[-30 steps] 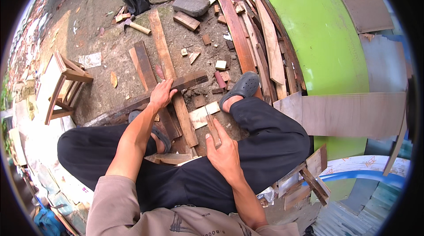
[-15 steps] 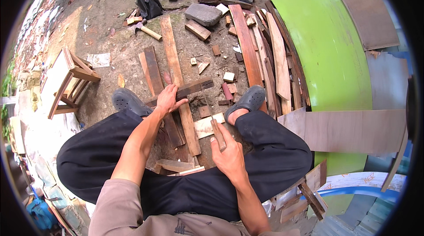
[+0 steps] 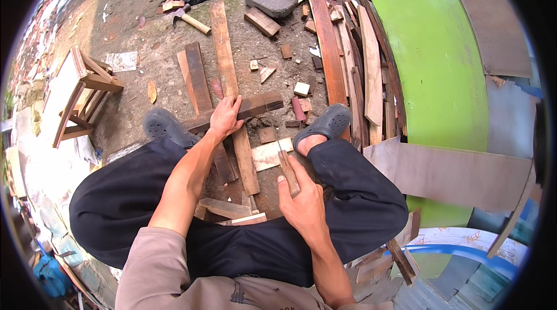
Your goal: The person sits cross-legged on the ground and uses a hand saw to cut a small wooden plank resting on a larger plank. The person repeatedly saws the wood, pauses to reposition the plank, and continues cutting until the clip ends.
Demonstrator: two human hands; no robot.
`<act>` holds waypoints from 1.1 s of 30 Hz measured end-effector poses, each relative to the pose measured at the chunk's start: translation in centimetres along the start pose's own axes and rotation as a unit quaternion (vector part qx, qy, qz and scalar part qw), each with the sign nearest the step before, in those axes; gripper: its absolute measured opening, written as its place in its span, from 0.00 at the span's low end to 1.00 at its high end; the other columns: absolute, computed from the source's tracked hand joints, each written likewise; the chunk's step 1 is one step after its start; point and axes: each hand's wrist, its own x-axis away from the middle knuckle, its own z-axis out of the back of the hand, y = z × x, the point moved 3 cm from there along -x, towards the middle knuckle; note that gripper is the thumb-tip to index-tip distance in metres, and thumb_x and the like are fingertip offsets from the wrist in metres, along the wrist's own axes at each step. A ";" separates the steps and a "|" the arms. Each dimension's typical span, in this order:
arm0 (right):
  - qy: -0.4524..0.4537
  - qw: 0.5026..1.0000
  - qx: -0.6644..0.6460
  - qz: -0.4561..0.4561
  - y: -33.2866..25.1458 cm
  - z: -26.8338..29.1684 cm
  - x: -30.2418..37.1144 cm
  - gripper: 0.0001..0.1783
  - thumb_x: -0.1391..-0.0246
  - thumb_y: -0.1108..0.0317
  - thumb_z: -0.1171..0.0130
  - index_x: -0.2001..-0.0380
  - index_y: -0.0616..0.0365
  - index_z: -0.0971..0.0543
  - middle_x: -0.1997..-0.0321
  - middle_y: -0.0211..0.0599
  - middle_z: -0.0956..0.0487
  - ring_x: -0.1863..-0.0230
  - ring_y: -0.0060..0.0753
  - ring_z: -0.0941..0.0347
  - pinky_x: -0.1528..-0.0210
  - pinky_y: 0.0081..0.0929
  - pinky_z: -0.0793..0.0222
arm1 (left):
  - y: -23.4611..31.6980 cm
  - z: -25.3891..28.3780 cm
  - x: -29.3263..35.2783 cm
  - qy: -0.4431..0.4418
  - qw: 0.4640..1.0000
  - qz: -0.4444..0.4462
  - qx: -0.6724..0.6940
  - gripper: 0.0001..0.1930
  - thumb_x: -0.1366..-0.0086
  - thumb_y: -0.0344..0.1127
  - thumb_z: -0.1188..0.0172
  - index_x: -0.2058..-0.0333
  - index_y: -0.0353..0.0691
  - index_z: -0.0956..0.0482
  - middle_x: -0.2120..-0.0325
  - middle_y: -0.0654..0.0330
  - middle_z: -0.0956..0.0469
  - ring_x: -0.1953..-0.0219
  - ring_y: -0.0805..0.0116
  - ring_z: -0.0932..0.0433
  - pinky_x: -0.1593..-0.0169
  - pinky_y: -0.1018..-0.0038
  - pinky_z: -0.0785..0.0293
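A dark wooden strip [image 3: 260,104] lies crosswise over a longer light board [image 3: 227,57], between my feet. My left hand [image 3: 225,118] presses down on the strip, its fingers wrapped over the far edge. In my right hand [image 3: 304,202] is the wooden handle of a handsaw [image 3: 288,172]. The saw's thin blade points away from me and meets the strip near its right end; how deep it sits in the wood I cannot tell. Under the strip's left part lies another dark board [image 3: 197,81].
A claw hammer [image 3: 191,20] and a grey stone block [image 3: 271,1] lie farther off. Long planks [image 3: 326,49] are piled at right beside a green panel [image 3: 432,60]. A small wooden stool [image 3: 87,92] stands at left. Wood offcuts [image 3: 301,89] are scattered ahead.
The scene has shifted slightly upward in the picture. The saw has drawn back a little toward me relative to the strip. My left hand's outstretched thumb has come in closer to its fingers.
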 end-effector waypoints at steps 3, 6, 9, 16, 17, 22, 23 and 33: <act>-0.028 0.999 0.011 -0.035 -0.7 -0.5 -1.6 0.28 0.40 0.65 0.42 0.37 0.64 0.27 0.69 0.69 0.20 0.65 0.70 0.19 0.58 0.53 0.24 | -0.7 -0.2 0.1 -0.033 0.999 0.024 0.003 0.44 0.49 0.37 0.26 0.34 0.33 0.35 0.45 0.48 0.29 0.42 0.48 0.30 0.36 0.61 0.32; 0.002 1.000 0.003 -0.005 2.3 -2.4 -3.9 0.28 0.40 0.64 0.42 0.38 0.64 0.27 0.76 0.66 0.21 0.67 0.69 0.19 0.60 0.54 0.24 | -0.4 0.1 -0.3 -0.021 1.000 0.005 0.005 0.44 0.49 0.36 0.26 0.34 0.32 0.36 0.46 0.48 0.30 0.43 0.48 0.30 0.37 0.60 0.32; 0.007 1.000 -0.015 -0.010 2.5 -3.1 -5.4 0.28 0.40 0.64 0.42 0.38 0.64 0.26 0.73 0.67 0.20 0.65 0.70 0.19 0.57 0.54 0.24 | -0.2 -0.2 -0.8 -0.024 1.000 0.010 -0.001 0.45 0.50 0.35 0.26 0.34 0.32 0.35 0.46 0.47 0.30 0.43 0.47 0.30 0.37 0.59 0.32; -0.008 0.999 -0.012 -0.034 1.4 -2.2 -4.8 0.29 0.41 0.64 0.42 0.39 0.67 0.26 0.60 0.72 0.19 0.55 0.68 0.19 0.49 0.50 0.25 | -0.7 -0.7 -0.6 -0.044 0.999 -0.001 -0.014 0.44 0.49 0.36 0.26 0.35 0.31 0.35 0.46 0.45 0.30 0.43 0.45 0.30 0.38 0.58 0.31; -0.015 0.999 -0.013 -0.046 0.9 -2.0 -4.2 0.29 0.41 0.63 0.42 0.39 0.67 0.26 0.60 0.70 0.19 0.56 0.66 0.18 0.50 0.49 0.25 | -0.8 -0.5 -1.0 -0.048 0.999 0.003 -0.015 0.44 0.50 0.36 0.26 0.35 0.32 0.35 0.47 0.45 0.30 0.43 0.45 0.30 0.38 0.58 0.31; -0.049 0.994 -0.012 -0.096 -1.0 -0.3 -1.9 0.27 0.41 0.65 0.41 0.39 0.64 0.24 0.60 0.69 0.18 0.56 0.67 0.19 0.50 0.49 0.25 | -1.0 -0.4 -0.5 -0.041 0.999 0.027 -0.018 0.45 0.51 0.35 0.25 0.35 0.33 0.35 0.48 0.45 0.31 0.44 0.46 0.30 0.39 0.57 0.31; -0.033 0.996 -0.007 -0.084 -0.3 -0.8 -2.4 0.27 0.42 0.65 0.41 0.39 0.64 0.24 0.60 0.69 0.18 0.56 0.68 0.19 0.50 0.49 0.25 | -0.3 -0.6 -0.1 -0.053 0.998 0.028 -0.018 0.45 0.51 0.35 0.25 0.35 0.33 0.35 0.48 0.45 0.31 0.44 0.46 0.30 0.39 0.57 0.31; -0.072 0.990 -0.011 -0.118 -1.3 -0.1 -2.7 0.29 0.42 0.64 0.40 0.39 0.64 0.25 0.57 0.69 0.19 0.56 0.66 0.19 0.51 0.51 0.25 | -0.8 -0.6 0.4 -0.038 0.999 0.021 -0.025 0.49 0.51 0.34 0.25 0.31 0.34 0.40 0.48 0.43 0.31 0.45 0.44 0.31 0.40 0.55 0.32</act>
